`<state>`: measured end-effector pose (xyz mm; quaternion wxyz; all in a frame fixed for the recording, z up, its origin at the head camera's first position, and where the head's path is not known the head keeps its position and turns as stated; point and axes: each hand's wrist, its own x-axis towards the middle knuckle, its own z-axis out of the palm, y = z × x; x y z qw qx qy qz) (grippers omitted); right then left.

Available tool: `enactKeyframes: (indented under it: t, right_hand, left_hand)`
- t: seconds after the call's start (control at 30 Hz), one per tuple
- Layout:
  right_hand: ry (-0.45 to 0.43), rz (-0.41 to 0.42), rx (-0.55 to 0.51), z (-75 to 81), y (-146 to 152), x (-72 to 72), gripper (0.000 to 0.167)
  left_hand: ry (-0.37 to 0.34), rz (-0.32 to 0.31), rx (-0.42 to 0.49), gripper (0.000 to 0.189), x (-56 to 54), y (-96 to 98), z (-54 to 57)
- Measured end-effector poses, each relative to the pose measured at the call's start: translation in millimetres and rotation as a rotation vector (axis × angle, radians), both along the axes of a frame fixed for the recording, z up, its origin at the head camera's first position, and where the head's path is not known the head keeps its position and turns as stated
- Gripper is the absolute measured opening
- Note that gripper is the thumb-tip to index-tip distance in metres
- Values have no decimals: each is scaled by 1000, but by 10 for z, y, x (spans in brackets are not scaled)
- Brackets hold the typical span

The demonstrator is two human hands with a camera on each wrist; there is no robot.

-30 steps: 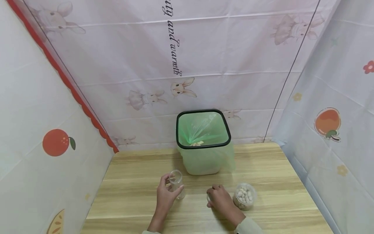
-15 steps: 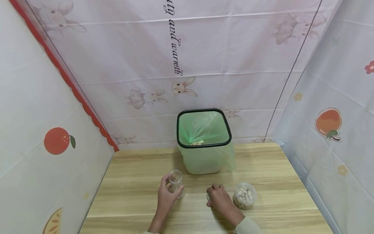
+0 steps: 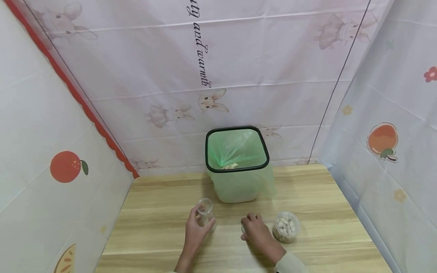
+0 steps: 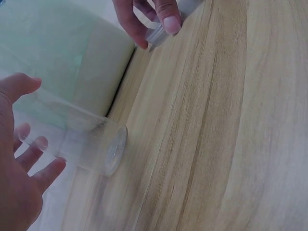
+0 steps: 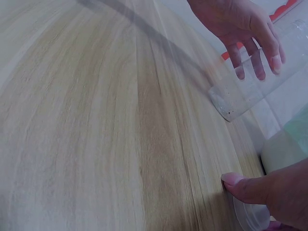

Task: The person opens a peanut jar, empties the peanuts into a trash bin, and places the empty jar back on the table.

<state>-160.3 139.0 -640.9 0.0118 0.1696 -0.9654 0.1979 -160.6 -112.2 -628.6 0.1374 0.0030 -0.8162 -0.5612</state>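
Observation:
My left hand [image 3: 195, 232] grips a tall clear plastic jar [image 3: 206, 217], which stands upright on the table and looks empty. In the left wrist view, the jar's round base [image 4: 116, 151] sits on the wood, with the thumb on one side and the fingers on the other. To its right, my right hand [image 3: 257, 233] rests low over the table. Its thumb and fingers hold a clear round lid [image 5: 252, 214] by the edge, mostly covered by the hand in the head view. Beside that hand stands a clear tub [image 3: 286, 227] of pale, oval, peanut-like pieces.
Behind the hands, a bin [image 3: 235, 187] with a black rim and green liner stands near the back edge. Some pale pieces [image 3: 230, 166] lie inside it. Printed cloth walls [image 3: 239, 76] enclose the wooden table [image 3: 153, 212] at the back and sides.
The head view shifts very slightly. Both hands keep their places, the left on the jar and the right on the lid.

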Motion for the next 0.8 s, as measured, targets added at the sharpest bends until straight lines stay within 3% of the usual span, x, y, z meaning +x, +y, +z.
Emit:
enactKeyframes:
  t: [0.4, 0.8]
  right_hand:
    - [-23, 16, -4, 43, 8, 3, 65]
    - [84, 47, 19, 159, 41, 28, 76]
  left_hand:
    - [4, 27, -17, 88, 7, -13, 38]
    - [19, 14, -46, 103, 52, -35, 167]
